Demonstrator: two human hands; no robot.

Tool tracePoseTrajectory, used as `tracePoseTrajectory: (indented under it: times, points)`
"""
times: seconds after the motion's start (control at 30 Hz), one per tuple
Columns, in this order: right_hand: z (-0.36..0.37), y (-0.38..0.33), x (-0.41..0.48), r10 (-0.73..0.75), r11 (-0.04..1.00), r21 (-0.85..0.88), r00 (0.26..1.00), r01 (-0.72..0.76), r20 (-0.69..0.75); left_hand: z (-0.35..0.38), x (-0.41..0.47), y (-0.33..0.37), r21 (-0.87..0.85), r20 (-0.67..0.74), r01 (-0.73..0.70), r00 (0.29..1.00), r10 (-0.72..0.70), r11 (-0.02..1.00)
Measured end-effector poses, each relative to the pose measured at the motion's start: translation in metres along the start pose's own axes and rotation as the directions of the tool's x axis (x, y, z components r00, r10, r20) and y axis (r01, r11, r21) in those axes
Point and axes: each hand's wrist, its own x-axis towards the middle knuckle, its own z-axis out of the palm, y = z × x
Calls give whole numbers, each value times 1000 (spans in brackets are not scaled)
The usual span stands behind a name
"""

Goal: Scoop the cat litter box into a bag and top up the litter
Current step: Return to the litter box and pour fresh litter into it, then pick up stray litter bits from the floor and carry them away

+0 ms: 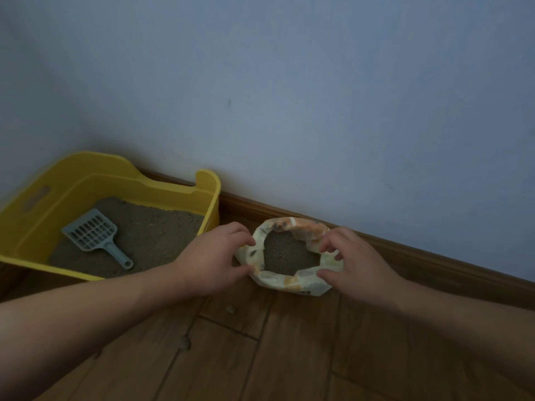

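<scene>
Pale blue-grey wall (318, 82) across the whole upper half, dim light. Wood-plank floor (289, 357) below, brown baseboard (419, 259) along the join, sloping down toward the right.

Yellow litter box (72, 175) on the floor at left, back against the wall. High-sided, with a lower cut-out in the far rim. Inside: grey-brown litter (162, 235) covering the bottom, surface uneven.

Bag (289, 285) upright on the floor just right of the box, near the baseboard. White with orange print, top rolled down into a thick cuff, mouth wide open. Same grey-brown granules (289, 256) inside, filled close up to the cuff.

Both bare forearms in from the bottom corners.
- Left hand (214, 256) on the bag's left side: fingers curled, thumb and fingertips pinching the cuff.
- Right hand (356, 264) on the right side: fingers hooked over the cuff, thumb against the near edge, gripping it.

Blue-grey slotted scoop (92, 234) flat on the litter in the left part of the box, untouched. Handle toward the near right, hole in the handle end.

Couple of stray pellets (230, 309) on the planks in front of the bag.
</scene>
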Motion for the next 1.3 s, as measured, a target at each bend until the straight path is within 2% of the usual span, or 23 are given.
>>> tracePoseTrajectory:
  times: [0.33, 0.5, 0.67, 0.83, 0.97, 1.13, 1.3]
  points:
    - [0, -84, 43, -136, 991, 19, 991, 136, -14, -49, -37, -34, 5, -160, 148, 976, -145, 989]
    - [-10, -129, 75, -146, 989, 21, 989, 146, 25, -95, -52, -52, -3, -167, 259, 952, -256, 966]
    - [-43, -186, 101, -181, 983, -5, 980, 182, 77, -158, -65, -61, 13, -156, 287, 947, -281, 958]
    - [-114, -264, 105, -156, 988, 2, 977, 158, 149, -255, -89, -49, 99, -68, 309, 950, -304, 946]
    - [-200, -339, 95, -128, 990, -19, 962, 137, 241, -369, -107, -26, 175, -24, 347, 937, -348, 921]
    - [-317, -425, 68, -71, 996, -25, 964, 80, 256, -508, -136, 17, 100, -17, 423, 906, -423, 901]
    - [-405, -490, 37, 1, 1000, -21, 964, 5, 266, -601, -172, 58, 63, 26, 469, 882, -471, 881]
